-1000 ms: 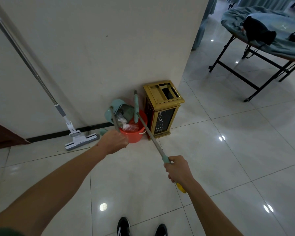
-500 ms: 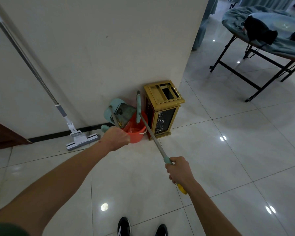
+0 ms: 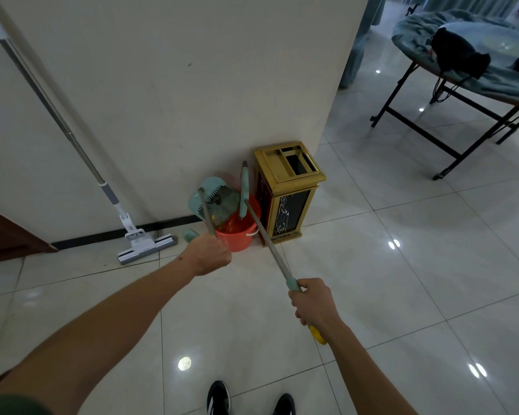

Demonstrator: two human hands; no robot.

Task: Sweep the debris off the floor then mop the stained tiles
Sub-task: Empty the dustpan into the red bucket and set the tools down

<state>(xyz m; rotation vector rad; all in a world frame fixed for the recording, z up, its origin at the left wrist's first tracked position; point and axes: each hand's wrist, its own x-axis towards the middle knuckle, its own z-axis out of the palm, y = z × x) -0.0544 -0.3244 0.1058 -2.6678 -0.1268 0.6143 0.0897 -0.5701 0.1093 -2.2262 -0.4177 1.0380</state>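
Gripping a dustpan handle, the left hand tips the pan over an orange bucket at frame centre, beside a gold bin. The right hand is closed around a broom handle, its head over the bucket. At left, a mop leans on the wall, its head on the tiles.

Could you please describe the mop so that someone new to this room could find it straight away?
Start at the big white wall and look left of the gold bin and red bucket. The mop leans alone against that wall, head on the floor. Unlike the teal tools, it is white and grey, and no hand holds it.
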